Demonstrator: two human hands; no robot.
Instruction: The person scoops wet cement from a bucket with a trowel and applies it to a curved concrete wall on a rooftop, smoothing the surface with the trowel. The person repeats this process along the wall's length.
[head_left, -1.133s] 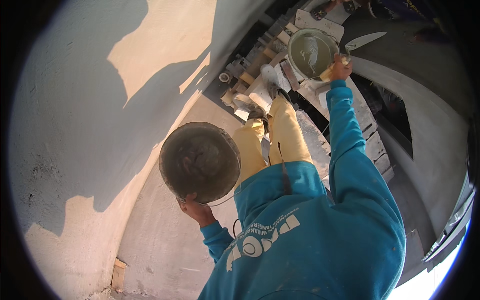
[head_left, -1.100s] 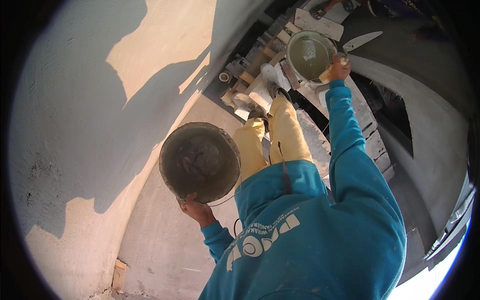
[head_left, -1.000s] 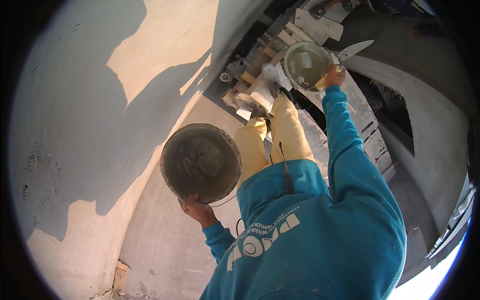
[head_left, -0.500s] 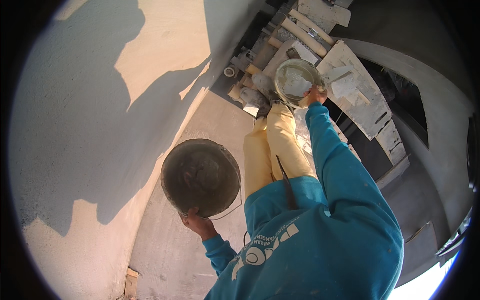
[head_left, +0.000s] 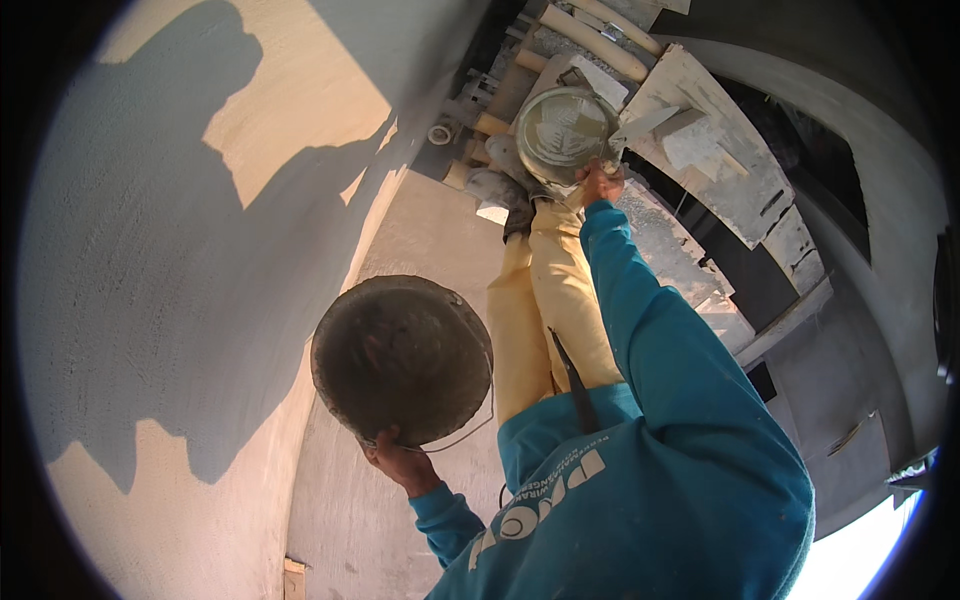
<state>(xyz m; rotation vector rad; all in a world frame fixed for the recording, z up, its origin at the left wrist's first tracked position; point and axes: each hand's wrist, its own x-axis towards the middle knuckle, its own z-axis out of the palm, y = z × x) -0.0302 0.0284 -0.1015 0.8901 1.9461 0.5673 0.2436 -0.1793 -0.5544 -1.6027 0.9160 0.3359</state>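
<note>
My left hand (head_left: pixel 400 460) grips the near rim of a dark, round bucket (head_left: pixel 400 365), whose opening faces up toward me. Its inside is stained and shadowed, and a thin wire handle hangs at its right side. Farther off, my right hand (head_left: pixel 600 183) is closed on the near right rim of a second bucket (head_left: pixel 565 128). Wet, whitish-grey mix coats the inside of that one. Just right of its rim a pale pointed blade (head_left: pixel 648 124) shows; I cannot tell what it rests on. My shoes (head_left: pixel 505 190) stand beside the second bucket.
Mortar-stained boards (head_left: pixel 720 150) lie to the right, with a pale block (head_left: pixel 692 140) on them and dark gaps beside them. Several pale poles (head_left: pixel 592 42) lie at the far end. A plastered wall (head_left: pixel 180 280) with shadows rises on the left.
The second bucket has shifted left relative to the boards, with my right hand still at its rim. The dark bucket appears larger and slightly closer. The whole view has shifted a little.
</note>
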